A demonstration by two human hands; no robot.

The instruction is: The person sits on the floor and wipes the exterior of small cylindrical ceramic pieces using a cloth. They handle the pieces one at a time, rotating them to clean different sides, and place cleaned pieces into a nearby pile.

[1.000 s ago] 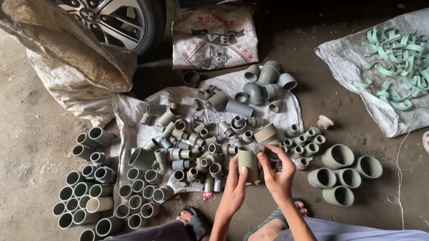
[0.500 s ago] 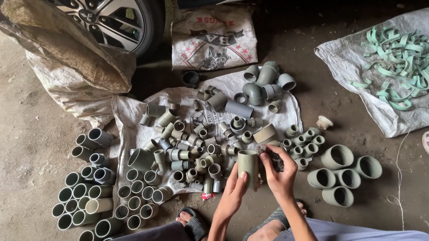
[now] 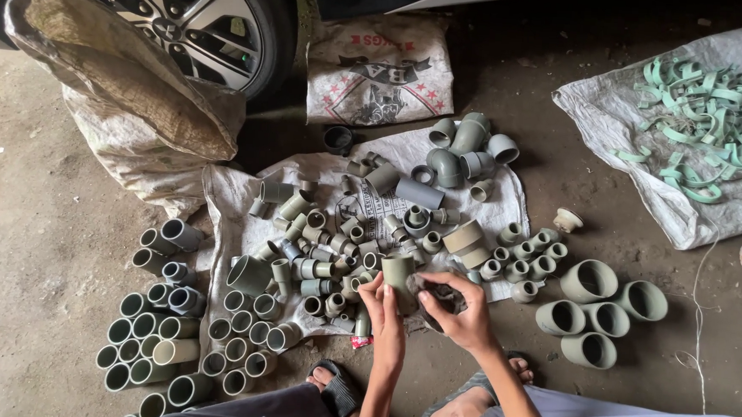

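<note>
Head view: left hand [image 3: 380,306] fingers pinch a grey pipe fitting [image 3: 399,273], upright, low centre just above the sandalled feet. Right hand [image 3: 457,306] at 3 o'clock of it, fingers curled round a dark rag [image 3: 437,290] touching the fitting. White sack [image 3: 227,201] on the floor carries loose fittings at 12 o'clock. Sorted couplings [image 3: 161,329] at 9 o'clock, large sockets [image 3: 590,309] at 3 o'clock, green clips [image 3: 705,124] at 2 o'clock.

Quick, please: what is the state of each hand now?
Left hand: closed on a grey pipe fitting.
Right hand: closed on a dark rag-like thing; what it is cannot be told.
</note>
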